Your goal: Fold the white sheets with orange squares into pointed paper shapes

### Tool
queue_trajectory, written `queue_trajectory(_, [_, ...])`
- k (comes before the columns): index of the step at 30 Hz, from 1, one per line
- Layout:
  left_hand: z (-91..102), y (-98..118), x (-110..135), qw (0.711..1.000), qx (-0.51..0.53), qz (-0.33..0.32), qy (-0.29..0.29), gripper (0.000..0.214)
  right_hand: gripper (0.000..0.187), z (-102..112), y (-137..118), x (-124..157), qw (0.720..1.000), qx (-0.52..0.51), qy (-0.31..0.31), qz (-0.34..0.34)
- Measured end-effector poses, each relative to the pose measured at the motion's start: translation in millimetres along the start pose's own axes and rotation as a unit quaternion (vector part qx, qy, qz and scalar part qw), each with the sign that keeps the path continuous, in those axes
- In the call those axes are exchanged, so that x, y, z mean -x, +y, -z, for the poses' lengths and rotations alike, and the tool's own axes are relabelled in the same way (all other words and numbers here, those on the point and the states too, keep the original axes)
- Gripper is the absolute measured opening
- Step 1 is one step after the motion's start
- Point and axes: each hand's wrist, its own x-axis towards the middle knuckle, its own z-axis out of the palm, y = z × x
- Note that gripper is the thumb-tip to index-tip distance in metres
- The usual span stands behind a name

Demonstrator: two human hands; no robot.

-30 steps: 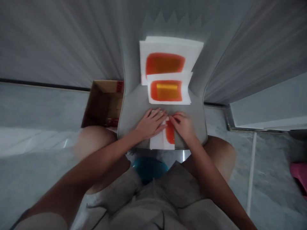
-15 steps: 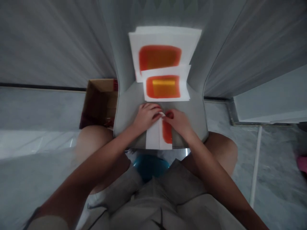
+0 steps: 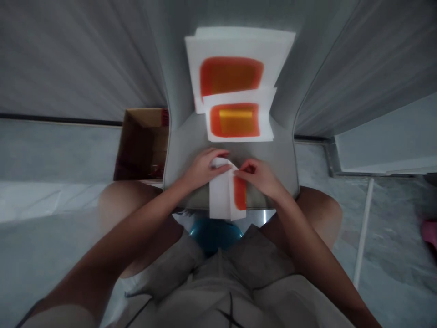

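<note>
A folded sheet of white paper (image 3: 220,196) with an orange-red printed patch on its right part is between my hands, at the front edge of the grey chair seat. My left hand (image 3: 204,168) curls around its upper left edge, thumb on the face of the paper and fingers behind the top. The thumb and fingers of my right hand (image 3: 257,175) pinch the paper's upper right corner. Just beyond my hands lie white sheets (image 3: 241,125) with an orange and yellow print. Behind them, larger printed sheets (image 3: 235,45) lean on the chair back.
The grey chair (image 3: 187,132) stands between my knees. An open cardboard box (image 3: 136,150) is on the floor to its left. A blue-green round object (image 3: 216,234) shows below the seat, and a pink object (image 3: 430,234) lies at the far right.
The paper's top has opened up a little between my hands and its lower edge has come slightly nearer. My left thumb and fingers have spread around its top edge.
</note>
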Motion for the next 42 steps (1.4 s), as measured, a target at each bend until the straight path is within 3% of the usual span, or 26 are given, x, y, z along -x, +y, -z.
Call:
queue_trajectory(5, [15.1, 4, 6, 0.991, 0.114, 0.059, -0.027, 0.038, 0.030, -4, -1, 7, 0.998, -0.043, -0.042, 0.004])
queue_trajectory(10, [29.0, 8, 11, 0.989, 0.114, 0.028, -0.085, 0.034, 0.026, -4, -12, 10, 0.995, -0.041, -0.091, -0.003])
queue_trajectory(29, [16.5, 1, 1, 0.992, 0.051, 0.018, -0.114, 0.033, 0.026, -7, -11, 10, 0.993, -0.033, -0.101, 0.044])
queue_trajectory(42, [22.2, 2, -1, 0.983, 0.033, 0.017, -0.182, 0.024, 0.020, -4, -13, 11, 0.987, 0.046, -0.114, 0.101])
